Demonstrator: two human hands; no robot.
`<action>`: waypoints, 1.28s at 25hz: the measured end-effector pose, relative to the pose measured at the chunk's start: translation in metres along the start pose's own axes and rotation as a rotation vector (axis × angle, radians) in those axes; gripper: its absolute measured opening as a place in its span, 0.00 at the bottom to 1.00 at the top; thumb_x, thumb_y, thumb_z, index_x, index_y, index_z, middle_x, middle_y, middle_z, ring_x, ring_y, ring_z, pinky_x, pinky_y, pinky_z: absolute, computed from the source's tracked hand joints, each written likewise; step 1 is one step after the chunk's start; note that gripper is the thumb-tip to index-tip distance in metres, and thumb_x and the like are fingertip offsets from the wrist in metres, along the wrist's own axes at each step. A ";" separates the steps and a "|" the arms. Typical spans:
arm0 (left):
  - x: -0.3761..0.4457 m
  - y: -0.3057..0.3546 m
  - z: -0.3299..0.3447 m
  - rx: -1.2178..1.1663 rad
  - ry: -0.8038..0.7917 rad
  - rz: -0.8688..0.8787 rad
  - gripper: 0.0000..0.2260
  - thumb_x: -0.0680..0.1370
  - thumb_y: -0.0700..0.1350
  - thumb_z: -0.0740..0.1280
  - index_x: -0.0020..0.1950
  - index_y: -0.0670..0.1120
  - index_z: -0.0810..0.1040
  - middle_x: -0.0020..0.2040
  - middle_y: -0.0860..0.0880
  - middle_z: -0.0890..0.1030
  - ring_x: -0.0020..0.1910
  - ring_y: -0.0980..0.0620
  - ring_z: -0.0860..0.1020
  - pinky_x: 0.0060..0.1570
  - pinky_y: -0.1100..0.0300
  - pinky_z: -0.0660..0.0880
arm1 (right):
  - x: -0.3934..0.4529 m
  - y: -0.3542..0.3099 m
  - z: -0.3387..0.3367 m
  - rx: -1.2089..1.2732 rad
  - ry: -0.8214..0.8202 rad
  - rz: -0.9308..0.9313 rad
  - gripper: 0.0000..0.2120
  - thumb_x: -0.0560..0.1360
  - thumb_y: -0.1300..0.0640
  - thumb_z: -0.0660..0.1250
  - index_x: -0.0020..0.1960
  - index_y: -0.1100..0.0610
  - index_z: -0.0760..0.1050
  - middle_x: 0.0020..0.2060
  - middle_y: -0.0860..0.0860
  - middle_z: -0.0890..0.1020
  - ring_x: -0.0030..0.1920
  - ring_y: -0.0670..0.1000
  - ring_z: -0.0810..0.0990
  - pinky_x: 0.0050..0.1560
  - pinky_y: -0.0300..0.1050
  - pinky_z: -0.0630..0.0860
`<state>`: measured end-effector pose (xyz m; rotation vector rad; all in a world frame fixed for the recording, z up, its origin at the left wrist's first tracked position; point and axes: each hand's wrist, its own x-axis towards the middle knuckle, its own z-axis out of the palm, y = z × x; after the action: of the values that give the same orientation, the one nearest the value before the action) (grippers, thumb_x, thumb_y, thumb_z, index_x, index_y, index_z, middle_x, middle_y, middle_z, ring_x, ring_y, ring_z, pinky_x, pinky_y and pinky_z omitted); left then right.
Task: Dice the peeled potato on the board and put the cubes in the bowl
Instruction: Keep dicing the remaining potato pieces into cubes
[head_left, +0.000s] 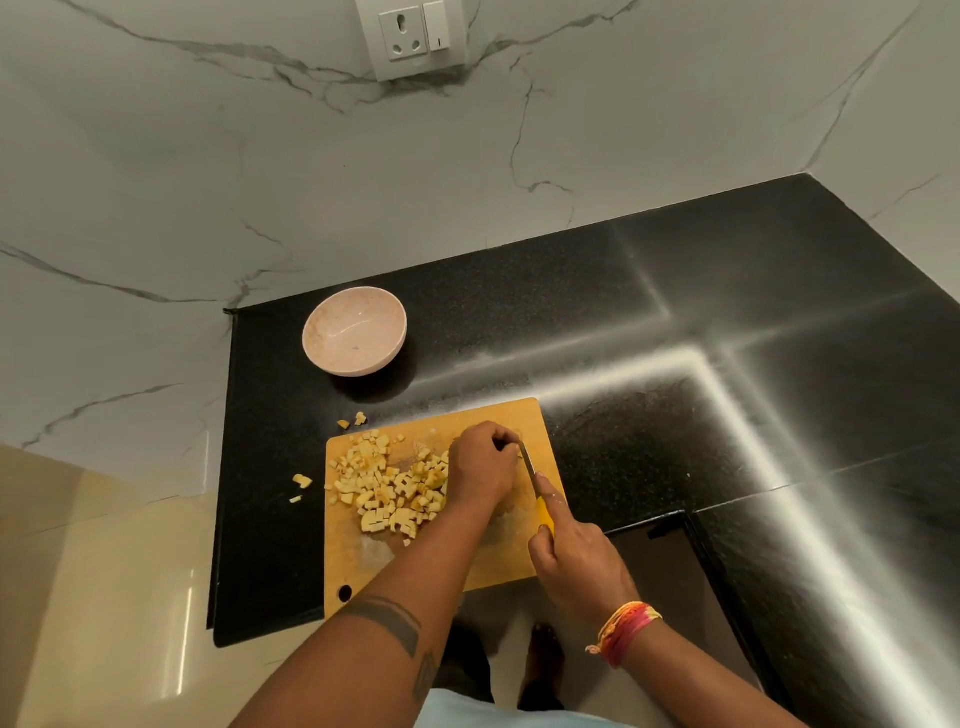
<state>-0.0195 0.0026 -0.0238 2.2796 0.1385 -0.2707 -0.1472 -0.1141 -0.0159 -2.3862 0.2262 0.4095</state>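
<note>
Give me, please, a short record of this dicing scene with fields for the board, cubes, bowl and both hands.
board: wooden board on the black counter
cubes: pile of potato cubes on the board's left half; a few strays on the counter
bowl: pink bowl beyond the board, no cubes in it
left hand: fingers curled, what is under it is hidden
right hand: grips the yellow-handled knife

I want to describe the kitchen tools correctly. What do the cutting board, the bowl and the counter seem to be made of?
Cutting board: probably wood or bamboo; matte tan, with a hanging hole.
Bowl: smooth pale pink with faint speckles; ceramic or melamine, cannot tell.
Counter: polished black stone, likely granite; fine speckle and bright reflections.
</note>
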 end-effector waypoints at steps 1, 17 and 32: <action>-0.009 -0.002 0.002 -0.005 -0.013 -0.005 0.04 0.78 0.41 0.72 0.50 0.49 0.85 0.48 0.55 0.84 0.47 0.58 0.79 0.48 0.65 0.75 | -0.002 0.001 0.000 0.001 -0.005 -0.002 0.34 0.80 0.51 0.55 0.82 0.41 0.46 0.28 0.50 0.77 0.29 0.52 0.75 0.32 0.55 0.74; -0.050 -0.034 0.012 0.247 -0.091 0.103 0.11 0.81 0.45 0.67 0.63 0.53 0.80 0.59 0.51 0.78 0.56 0.49 0.78 0.55 0.54 0.77 | -0.042 0.010 0.008 -0.020 -0.003 0.023 0.33 0.81 0.50 0.54 0.82 0.39 0.43 0.30 0.48 0.77 0.30 0.51 0.76 0.34 0.54 0.75; -0.058 -0.030 0.020 0.230 -0.046 0.116 0.06 0.81 0.48 0.67 0.58 0.52 0.79 0.58 0.52 0.75 0.52 0.49 0.77 0.51 0.50 0.79 | -0.037 0.009 0.006 -0.178 -0.041 0.005 0.34 0.82 0.49 0.53 0.83 0.44 0.41 0.33 0.49 0.77 0.32 0.54 0.77 0.35 0.52 0.74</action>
<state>-0.0840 0.0065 -0.0447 2.4960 -0.0510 -0.2903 -0.1853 -0.1149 -0.0126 -2.5484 0.1833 0.4984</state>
